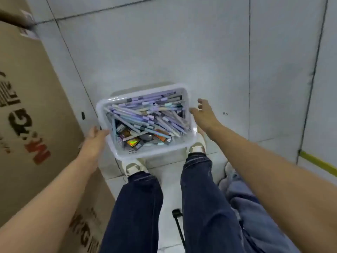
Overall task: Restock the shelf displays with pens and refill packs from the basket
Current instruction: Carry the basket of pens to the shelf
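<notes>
Basket: rectangular, translucent white plastic, rounded corners, small slots in the walls; held over the person's feet, tipped slightly, long axis running left to right across the view and rising a little toward the right.

Pens: slim straight barrels in lilac, pale blue and cream, heaped loosely in the far part of the basket; most lie roughly along its long axis, several cross diagonally from upper left to lower right.

Refill packs: flat, glossy packets, one with a holographic sheen, lying in the near left corner partly under the pens.

Left hand: arm bare and extended; thumb hooked over the left rim, gripping the basket.

Right hand: arm stretched forward, fingers spread and lightly bent, holding nothing; thumb at the right rim, contact unclear.

Surroundings: brown corrugated cartons with printed lettering at left; floor of pale smooth tiles with dark joints; dark denim jeans; white shoes.
</notes>
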The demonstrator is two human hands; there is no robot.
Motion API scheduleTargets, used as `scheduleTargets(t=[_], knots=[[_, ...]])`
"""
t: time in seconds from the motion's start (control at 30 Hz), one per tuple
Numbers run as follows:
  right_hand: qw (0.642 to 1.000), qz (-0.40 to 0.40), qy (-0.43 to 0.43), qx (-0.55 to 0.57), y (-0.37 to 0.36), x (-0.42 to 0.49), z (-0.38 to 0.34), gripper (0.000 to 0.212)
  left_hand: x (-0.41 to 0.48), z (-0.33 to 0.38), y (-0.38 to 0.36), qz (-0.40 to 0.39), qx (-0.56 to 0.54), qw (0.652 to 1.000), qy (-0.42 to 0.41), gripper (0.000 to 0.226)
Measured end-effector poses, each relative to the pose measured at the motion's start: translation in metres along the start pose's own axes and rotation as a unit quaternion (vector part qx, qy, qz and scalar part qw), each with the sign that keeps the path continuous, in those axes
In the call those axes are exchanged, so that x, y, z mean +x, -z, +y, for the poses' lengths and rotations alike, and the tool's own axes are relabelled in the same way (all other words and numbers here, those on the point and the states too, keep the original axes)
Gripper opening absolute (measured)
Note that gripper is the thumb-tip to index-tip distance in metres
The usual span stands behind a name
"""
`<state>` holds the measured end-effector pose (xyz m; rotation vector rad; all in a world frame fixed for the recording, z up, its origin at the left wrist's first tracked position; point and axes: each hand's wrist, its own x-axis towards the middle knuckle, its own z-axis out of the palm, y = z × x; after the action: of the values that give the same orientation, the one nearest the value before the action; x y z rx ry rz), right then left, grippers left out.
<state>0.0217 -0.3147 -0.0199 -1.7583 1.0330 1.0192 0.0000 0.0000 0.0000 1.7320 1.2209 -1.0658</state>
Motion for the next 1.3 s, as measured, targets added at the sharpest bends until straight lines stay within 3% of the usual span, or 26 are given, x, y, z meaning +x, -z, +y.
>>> scheduleTargets(t=[0.1,0.2,0.27,0.5,0.73,0.9,1.13,1.3], knots=[[0.999,-0.005,0.008,-0.034,-0.012,0.024,0.012,0.036,0.033,-0.008,-0.010,0.000,-0.019,1.000,0.021,0.048],[0.998,0.025,0.043,-0.027,-0.012,0.021,0.024,0.020,0.031,-0.010,-0.011,0.012,-0.059,0.998,0.001,0.023],[0.997,0.031,0.063,-0.023,-0.002,0.007,0.021,0.023,0.013,-0.005,-0.008,0.021,-0.058,0.997,-0.039,0.015],[0.984,0.065,0.168,0.003,0.082,-0.109,-0.043,0.032,-0.122,0.066,0.040,0.059,0.004,0.977,-0.204,0.017],[0.955,0.104,0.266,0.079,0.208,-0.284,-0.190,0.035,-0.328,0.197,0.109,0.137,-0.016,0.937,-0.321,0.028],[0.929,0.127,0.334,0.094,0.295,-0.395,-0.315,0.032,-0.459,0.297,0.167,0.142,-0.071,0.913,-0.377,0.026],[0.909,0.139,0.379,0.103,0.341,-0.437,-0.437,0.028,-0.516,0.403,0.235,0.138,-0.083,0.874,-0.459,0.032],[0.901,0.139,0.393,0.120,0.350,-0.444,-0.543,0.031,-0.526,0.492,0.294,0.149,-0.093,0.865,-0.470,0.025]])
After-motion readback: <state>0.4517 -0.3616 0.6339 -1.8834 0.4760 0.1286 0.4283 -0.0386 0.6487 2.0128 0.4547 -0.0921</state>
